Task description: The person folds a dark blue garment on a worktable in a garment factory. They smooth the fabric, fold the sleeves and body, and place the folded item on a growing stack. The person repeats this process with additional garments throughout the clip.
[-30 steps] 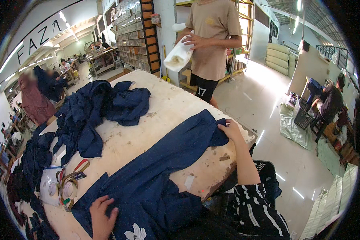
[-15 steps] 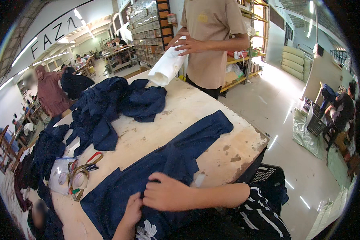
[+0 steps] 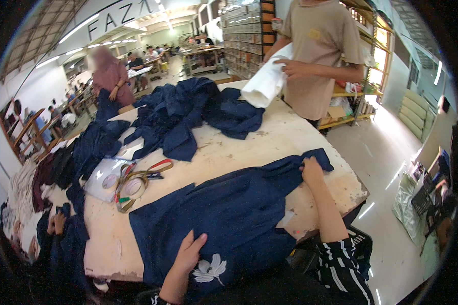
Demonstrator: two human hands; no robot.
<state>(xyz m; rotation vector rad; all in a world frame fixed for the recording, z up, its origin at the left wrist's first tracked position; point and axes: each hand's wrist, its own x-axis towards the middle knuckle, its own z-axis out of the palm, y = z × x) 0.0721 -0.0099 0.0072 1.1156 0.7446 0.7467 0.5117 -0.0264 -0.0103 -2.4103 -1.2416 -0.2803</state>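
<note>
I take the tape measure (image 3: 139, 175) as my landmark. The navy garment (image 3: 229, 203) lies on the pale surface (image 3: 112, 231), to its right and nearer me, with a narrow end running well off to the right. Out there my right hand (image 3: 312, 170) has its fingers curled over that narrow end, gripping cloth. My left hand (image 3: 188, 254) is on the near side, right of the tape measure and beside the garment's white flower (image 3: 210, 268); its thumb stands apart from its fingers, and I can't tell whether any fabric is caught beneath.

What worries me is an uneven pull: if the right hand tugs while the left gives no hold, I'd expect the garment to skew and its creases to deepen. A slide leftward could push its left corner, near the tape measure, into those loops and snag. Beyond the tape measure sits a navy heap (image 3: 175, 109) of matching colour, so a careless sweep could mix pieces. By its right side a co-worker (image 3: 310, 66) holds a white roll (image 3: 267, 86); a loosened grip could drop it there.
</note>
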